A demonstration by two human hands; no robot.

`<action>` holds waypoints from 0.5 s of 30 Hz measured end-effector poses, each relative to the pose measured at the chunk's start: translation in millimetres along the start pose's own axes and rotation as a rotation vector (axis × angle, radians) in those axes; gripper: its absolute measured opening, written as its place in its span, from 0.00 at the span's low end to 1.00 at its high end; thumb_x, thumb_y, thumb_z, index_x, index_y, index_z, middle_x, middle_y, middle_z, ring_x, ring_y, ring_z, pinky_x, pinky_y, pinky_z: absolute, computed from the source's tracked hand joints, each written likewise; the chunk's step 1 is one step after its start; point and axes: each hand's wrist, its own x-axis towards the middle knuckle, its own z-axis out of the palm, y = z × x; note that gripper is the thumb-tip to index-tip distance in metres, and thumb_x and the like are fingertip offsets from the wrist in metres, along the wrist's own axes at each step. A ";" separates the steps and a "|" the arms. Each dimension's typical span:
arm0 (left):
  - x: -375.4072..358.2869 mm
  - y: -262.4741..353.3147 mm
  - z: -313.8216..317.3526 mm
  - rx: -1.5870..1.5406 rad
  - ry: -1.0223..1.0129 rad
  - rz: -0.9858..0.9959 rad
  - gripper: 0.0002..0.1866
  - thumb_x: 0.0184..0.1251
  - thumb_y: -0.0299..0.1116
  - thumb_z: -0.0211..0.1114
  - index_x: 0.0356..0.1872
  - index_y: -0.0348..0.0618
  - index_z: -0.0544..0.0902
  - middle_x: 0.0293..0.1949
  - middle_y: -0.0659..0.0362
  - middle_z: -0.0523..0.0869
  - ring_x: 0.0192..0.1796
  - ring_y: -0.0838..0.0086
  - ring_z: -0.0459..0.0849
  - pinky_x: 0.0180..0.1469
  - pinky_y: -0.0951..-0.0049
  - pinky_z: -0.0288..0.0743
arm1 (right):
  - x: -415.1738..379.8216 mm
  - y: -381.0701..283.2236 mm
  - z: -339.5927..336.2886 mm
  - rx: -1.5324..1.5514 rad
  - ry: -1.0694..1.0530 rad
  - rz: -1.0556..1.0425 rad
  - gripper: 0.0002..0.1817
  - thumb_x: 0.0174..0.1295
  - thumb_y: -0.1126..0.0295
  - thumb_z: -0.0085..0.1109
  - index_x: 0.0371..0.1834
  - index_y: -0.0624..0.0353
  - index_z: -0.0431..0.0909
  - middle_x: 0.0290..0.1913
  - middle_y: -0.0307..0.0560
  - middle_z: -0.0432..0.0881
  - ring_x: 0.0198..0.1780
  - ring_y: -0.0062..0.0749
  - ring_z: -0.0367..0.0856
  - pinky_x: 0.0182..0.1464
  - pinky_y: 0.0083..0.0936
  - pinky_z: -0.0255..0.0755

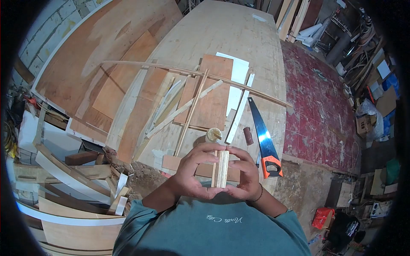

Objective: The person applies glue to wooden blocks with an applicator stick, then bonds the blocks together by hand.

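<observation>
Close in front of my chest, a small block of layered plywood pieces (221, 169) stands with its narrow edge toward me. My left hand (193, 168) grips it from the left, with fingers over the top end and the thumb at the bottom end. On the other side my right hand (245, 174) closes round it in the same way. Just beyond my fingers stands a small open jar (213, 135) with something pale inside. A brown rolled piece (248, 135), perhaps sandpaper, lies to its right. Further right is a handsaw (265, 141) with an orange and black handle.
Long thin wood strips (188, 70) and a reddish-brown board (218, 91) lie across the plywood worktable (256, 42). A white strip (240, 109) slants near the saw. Curved offcuts (72, 175) pile up at the left. Red tiled floor (314, 102) runs along the right.
</observation>
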 end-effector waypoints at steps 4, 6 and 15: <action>1.9 1.1 3.0 -0.015 0.028 -0.009 0.38 0.35 0.32 0.80 0.52 0.46 0.68 0.57 0.44 0.71 0.58 0.57 0.75 0.58 0.60 0.70 | -0.3 1.0 -2.1 -0.013 -0.015 -0.007 0.32 0.48 0.61 0.73 0.56 0.57 0.71 0.63 0.63 0.67 0.63 0.54 0.69 0.62 0.43 0.64; 2.4 1.1 4.4 -0.028 0.059 -0.018 0.37 0.35 0.32 0.79 0.51 0.46 0.69 0.56 0.46 0.73 0.56 0.56 0.76 0.57 0.59 0.70 | -0.1 1.7 -2.5 -0.019 -0.023 -0.011 0.32 0.48 0.61 0.73 0.56 0.57 0.71 0.63 0.63 0.67 0.63 0.54 0.70 0.62 0.43 0.64; 0.4 -4.1 1.7 -0.068 0.009 -0.029 0.40 0.32 0.31 0.81 0.51 0.45 0.67 0.56 0.43 0.69 0.59 0.59 0.73 0.59 0.61 0.70 | 1.1 -1.0 -2.9 0.015 -0.021 0.013 0.32 0.45 0.61 0.76 0.55 0.58 0.74 0.62 0.62 0.69 0.62 0.52 0.71 0.62 0.41 0.65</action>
